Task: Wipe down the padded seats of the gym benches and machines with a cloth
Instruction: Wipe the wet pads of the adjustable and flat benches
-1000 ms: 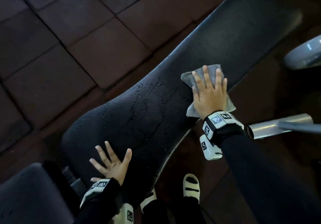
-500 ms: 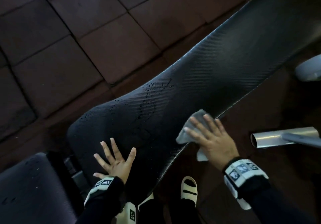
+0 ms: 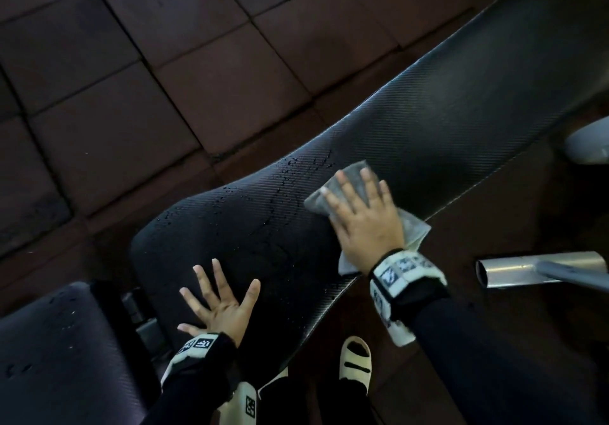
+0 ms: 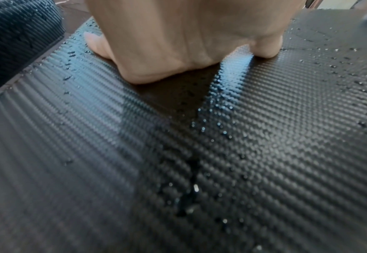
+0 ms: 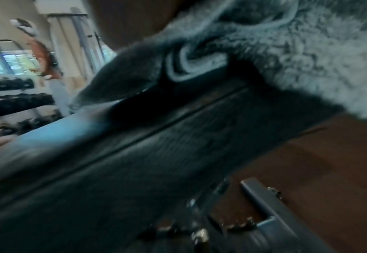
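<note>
A long black textured bench pad [image 3: 445, 111] runs from lower left to upper right, with water droplets [image 3: 296, 167] on its near half. My right hand [image 3: 362, 213] presses flat, fingers straight, on a grey cloth [image 3: 413, 226] in the pad's middle. The cloth [image 5: 297, 51] fills the top of the right wrist view, hanging over the pad's edge [image 5: 178, 137]. My left hand [image 3: 220, 302] lies spread and flat on the pad's near end. In the left wrist view the palm [image 4: 178, 42] rests on the wet pad [image 4: 264, 137].
A second black seat pad [image 3: 56, 352] sits at lower left, also dotted with drops. A metal tube [image 3: 540, 268] juts out at right, near my right wrist. Brown floor tiles [image 3: 164, 61] lie beyond the bench. My sandalled foot [image 3: 356, 358] stands below the pad. Dumbbell racks [image 5: 11, 99] stand far off.
My right hand has slid the cloth down the pad towards me and to the left, now onto the wet patch. My left hand has stayed flat in place.
</note>
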A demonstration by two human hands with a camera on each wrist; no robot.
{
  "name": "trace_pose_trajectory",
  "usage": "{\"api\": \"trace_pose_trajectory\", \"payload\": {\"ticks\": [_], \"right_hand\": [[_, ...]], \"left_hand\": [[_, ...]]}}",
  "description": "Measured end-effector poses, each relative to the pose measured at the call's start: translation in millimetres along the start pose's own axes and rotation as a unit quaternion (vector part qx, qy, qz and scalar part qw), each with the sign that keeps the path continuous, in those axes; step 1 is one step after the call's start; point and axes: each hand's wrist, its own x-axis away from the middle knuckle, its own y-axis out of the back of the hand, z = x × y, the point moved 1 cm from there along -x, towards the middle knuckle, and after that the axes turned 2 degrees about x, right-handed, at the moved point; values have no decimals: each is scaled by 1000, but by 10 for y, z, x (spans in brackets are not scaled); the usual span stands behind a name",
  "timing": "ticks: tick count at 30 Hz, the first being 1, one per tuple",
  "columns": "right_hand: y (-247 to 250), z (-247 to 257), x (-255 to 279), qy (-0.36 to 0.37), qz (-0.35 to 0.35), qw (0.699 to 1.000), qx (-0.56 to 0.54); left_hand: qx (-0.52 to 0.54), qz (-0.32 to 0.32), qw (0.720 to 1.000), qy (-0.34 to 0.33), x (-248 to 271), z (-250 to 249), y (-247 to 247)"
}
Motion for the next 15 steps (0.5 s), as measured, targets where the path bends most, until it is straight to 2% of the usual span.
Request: {"api": "trace_pose_trajectory", "payload": {"ticks": [4,6,10,15], "right_hand": [[-185,188,617,124,24,992,1],[-237,46,892,143,46,988,26],[-144,-415,1008,51,52,997,38],[83,-667,448,-103,36,994,4]], "left_hand": [[1,-3,1000,1,-5,-8,-3],[2,-3,1000,-1,-15,-1,-7],[2,-4,1000,1,-23,16,-16],[-2,-2,1000,3,-36,23,-18]]}}
